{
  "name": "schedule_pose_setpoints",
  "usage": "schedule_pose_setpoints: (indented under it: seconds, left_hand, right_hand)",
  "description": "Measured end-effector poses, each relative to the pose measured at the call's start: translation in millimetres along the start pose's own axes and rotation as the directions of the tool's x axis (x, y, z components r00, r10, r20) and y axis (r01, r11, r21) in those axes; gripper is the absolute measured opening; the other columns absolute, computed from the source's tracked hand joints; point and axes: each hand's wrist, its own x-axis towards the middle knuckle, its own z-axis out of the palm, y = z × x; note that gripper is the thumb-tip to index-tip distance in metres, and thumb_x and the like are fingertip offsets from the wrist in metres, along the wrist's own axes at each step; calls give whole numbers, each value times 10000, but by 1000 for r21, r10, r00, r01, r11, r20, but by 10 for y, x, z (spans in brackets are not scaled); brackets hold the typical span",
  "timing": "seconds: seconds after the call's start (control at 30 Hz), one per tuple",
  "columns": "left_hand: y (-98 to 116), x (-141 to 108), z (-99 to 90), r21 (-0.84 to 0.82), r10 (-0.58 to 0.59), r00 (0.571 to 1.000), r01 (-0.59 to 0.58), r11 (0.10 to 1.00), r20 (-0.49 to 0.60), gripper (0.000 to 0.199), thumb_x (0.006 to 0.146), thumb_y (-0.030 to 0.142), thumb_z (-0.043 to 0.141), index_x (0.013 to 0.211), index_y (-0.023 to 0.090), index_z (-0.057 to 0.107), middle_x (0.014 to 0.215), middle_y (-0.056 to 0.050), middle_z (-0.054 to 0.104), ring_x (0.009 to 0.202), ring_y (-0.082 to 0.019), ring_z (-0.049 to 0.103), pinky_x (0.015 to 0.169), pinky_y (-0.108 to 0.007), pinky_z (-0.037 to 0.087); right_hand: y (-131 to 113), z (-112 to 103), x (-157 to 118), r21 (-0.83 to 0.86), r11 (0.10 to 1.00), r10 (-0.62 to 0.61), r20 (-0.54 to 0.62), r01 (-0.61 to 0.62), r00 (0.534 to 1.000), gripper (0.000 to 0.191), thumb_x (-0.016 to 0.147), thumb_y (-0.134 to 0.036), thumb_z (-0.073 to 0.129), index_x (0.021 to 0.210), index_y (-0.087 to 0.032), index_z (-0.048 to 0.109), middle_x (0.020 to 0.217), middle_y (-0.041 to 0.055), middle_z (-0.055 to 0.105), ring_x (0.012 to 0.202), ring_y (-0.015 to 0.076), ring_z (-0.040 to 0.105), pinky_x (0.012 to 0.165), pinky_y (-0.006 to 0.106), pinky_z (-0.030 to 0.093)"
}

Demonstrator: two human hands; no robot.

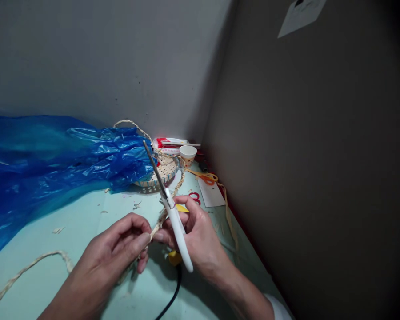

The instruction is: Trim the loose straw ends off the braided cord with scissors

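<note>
A braided straw cord [160, 219] runs between my two hands, above the pale green tabletop. My left hand [115, 249] is closed, pinching the cord between thumb and fingertips. My right hand [196, 229] holds white-handled scissors [178, 226], their metal blades pointing up and to the left. The same hand's thumb and fingertips meet the cord just right of the left thumb. Past the right hand, the braid climbs toward a woven basket [166, 171]. Something yellow shows partly behind the right fingers; its kind is hidden.
Blue plastic sheeting [53, 155] covers the left back and part of the basket. A paper cup [188, 153], orange-handled scissors [209, 178], a red-handled tool [194, 198] and a white card [213, 194] lie near the right wall. A black cable [173, 298] runs in front.
</note>
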Motion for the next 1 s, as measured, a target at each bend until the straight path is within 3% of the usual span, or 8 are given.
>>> schedule_pose_setpoints:
  seconds: [0.1,0.27,0.57,0.7,0.77,0.87,0.93,1.0]
  left_hand:
    - [68,-31,35,-125,-105,994,100,987,-29,273,724,452,839,799,223,711,687,20,637,547,-107,498,492,-196,408]
    - [105,-51,37,-281,-264,964,248,927,-17,325,660,431,905,858,220,757,829,-15,708,717,-141,607,644,-210,526]
    - [64,-53,-36,-443,-337,941,320,838,42,249,689,300,900,914,241,812,800,-4,707,653,-124,587,683,-211,605]
    - [77,-31,-67,-451,-299,947,217,866,-119,458,597,271,952,1031,257,806,925,-32,801,808,-177,721,733,-231,632]
    - [118,-13,-90,-429,-243,950,139,892,-196,537,576,303,970,1085,279,797,987,-26,823,926,-210,748,780,-231,634]
    - [210,5,-120,-446,-181,949,49,894,-258,555,531,355,996,1052,287,815,1009,-9,840,1038,-247,751,850,-242,629]
    - [255,11,-140,-474,-141,951,-6,880,-275,525,506,355,1006,996,286,832,981,3,850,1040,-253,759,857,-235,628]
    - [260,21,-165,-499,-105,956,-48,866,-275,503,509,341,1005,983,307,837,963,24,854,1014,-244,770,853,-229,630]
  right_hand:
    - [-14,-6,-4,6,1000,7,24,-7,1000,679,483,-234,1019,962,-221,537,558,-139,581,497,47,460,518,148,389]
    - [-28,-20,0,-8,1000,4,41,-4,999,708,480,-220,1020,970,-228,509,576,-129,612,495,48,473,519,151,402]
    - [-6,-89,47,-24,996,-81,-8,81,997,660,537,-255,998,1005,-230,532,593,-129,556,560,76,502,570,178,413]
    - [-47,-108,-2,-235,966,-119,-36,107,992,564,622,-308,952,1040,-224,583,621,-97,558,566,93,449,551,208,365]
    - [-74,-128,-35,-446,883,-185,-49,144,981,493,683,-318,907,1070,-225,615,682,-60,605,599,116,483,563,229,378]
    - [-72,-190,-53,-673,681,-354,45,290,934,434,756,-283,825,1142,-226,636,765,-13,661,631,150,555,584,253,430]
    - [-36,-248,-42,-771,444,-535,181,457,825,434,795,-230,746,1213,-223,630,817,21,680,665,176,595,610,276,461]
    - [5,-304,-29,-806,127,-660,366,579,656,513,811,-160,642,1318,-219,591,815,39,664,697,204,607,633,306,469]
